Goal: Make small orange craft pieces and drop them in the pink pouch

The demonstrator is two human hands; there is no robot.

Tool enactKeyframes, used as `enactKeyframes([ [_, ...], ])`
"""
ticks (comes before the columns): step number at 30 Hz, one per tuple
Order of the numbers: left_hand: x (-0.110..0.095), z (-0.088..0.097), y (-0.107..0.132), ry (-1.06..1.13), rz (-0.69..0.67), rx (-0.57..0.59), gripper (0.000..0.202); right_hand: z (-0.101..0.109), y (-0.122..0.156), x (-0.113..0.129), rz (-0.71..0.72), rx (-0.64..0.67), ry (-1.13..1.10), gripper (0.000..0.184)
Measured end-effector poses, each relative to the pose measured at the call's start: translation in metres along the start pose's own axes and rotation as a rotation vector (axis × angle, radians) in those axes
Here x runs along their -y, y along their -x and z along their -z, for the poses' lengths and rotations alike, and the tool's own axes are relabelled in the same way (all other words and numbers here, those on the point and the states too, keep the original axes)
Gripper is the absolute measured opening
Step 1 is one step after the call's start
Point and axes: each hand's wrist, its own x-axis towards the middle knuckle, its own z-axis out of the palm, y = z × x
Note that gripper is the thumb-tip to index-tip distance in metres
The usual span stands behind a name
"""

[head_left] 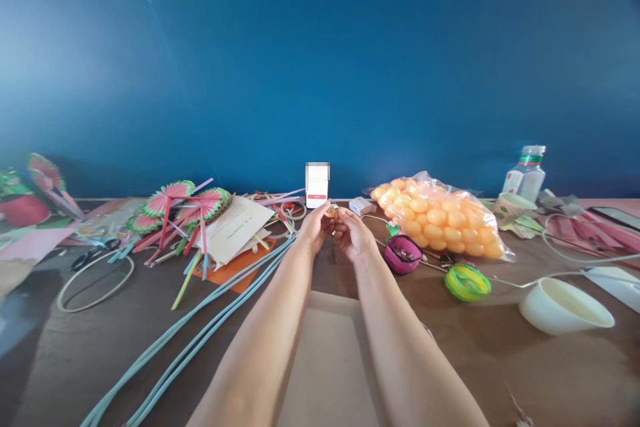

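My left hand (315,228) and my right hand (353,233) meet in front of me, fingertips pinched together. Between them is a small yellowish, shiny object (331,211), too small and too covered by fingers to name. Just behind the hands a phone (317,187) stands upright with its screen lit. Beneath my forearms lies a flat brown panel, like cardboard (327,353). Right of my right hand sit a small white box (362,206) and a purple pouch (403,255) with small bits inside.
Right: a clear bag of orange balls (440,217), a yellow-green ring stack (467,282), a white bowl (565,307) and plastic bottles (525,173). Left: pink-green paper fans (170,200), papers (239,227), scissors (95,255) and long light-blue tubes (200,320). A blue wall (320,67) closes the back.
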Motion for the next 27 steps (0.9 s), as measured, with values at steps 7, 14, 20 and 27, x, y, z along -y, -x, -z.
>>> enactKeyframes([
  [7, -0.0009, -0.0014, 0.0016, -0.005, -0.007, -0.010, 0.021, -0.0008, -0.0007, -0.0004, 0.014, -0.006, 0.020, 0.022],
  [14, -0.0007, -0.0018, 0.0013, 0.001, -0.012, -0.024, 0.022, -0.0002, -0.0018, -0.0009, 0.020, 0.006, 0.027, 0.022],
  [20, -0.0006, -0.0015, 0.0006, 0.001, -0.019, -0.022, 0.022, -0.0018, -0.0012, -0.0009, 0.041, 0.008, 0.029, 0.023],
  [27, -0.0016, -0.0040, 0.0033, 0.010, -0.016, -0.016, 0.023, -0.0028, 0.0002, -0.0006, 0.051, 0.025, 0.045, 0.024],
])
